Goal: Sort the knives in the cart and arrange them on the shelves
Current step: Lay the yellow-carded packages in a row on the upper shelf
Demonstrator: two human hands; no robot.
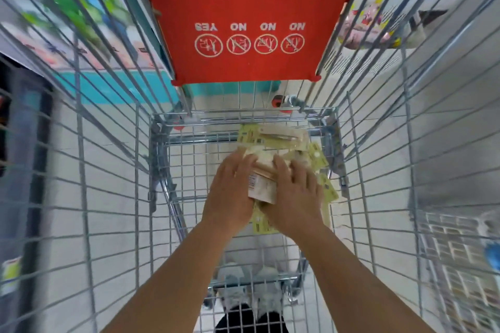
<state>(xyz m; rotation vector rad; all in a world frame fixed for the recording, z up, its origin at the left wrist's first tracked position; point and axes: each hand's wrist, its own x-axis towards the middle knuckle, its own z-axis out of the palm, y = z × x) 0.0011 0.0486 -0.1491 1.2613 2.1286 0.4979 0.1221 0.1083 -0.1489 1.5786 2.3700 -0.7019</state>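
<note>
Both my arms reach down into a wire shopping cart [159,159]. On its floor lies a pile of packaged knives on pale yellow cards [273,136], several of them overlapping. My left hand [230,192] and my right hand [295,197] hold a small bundle of knife packs [263,184] between them, one hand on each side, fingers curled over its top. A barcode label shows on the bundle's near end. More yellow cards [324,167] stick out to the right, under my right hand.
The red plastic child-seat flap [249,24] with YES/NO pictograms hangs at the cart's far end. The cart's wire walls [378,143] rise steeply on both sides. Blurred store goods [362,27] show through the mesh, and a tiled floor lies below.
</note>
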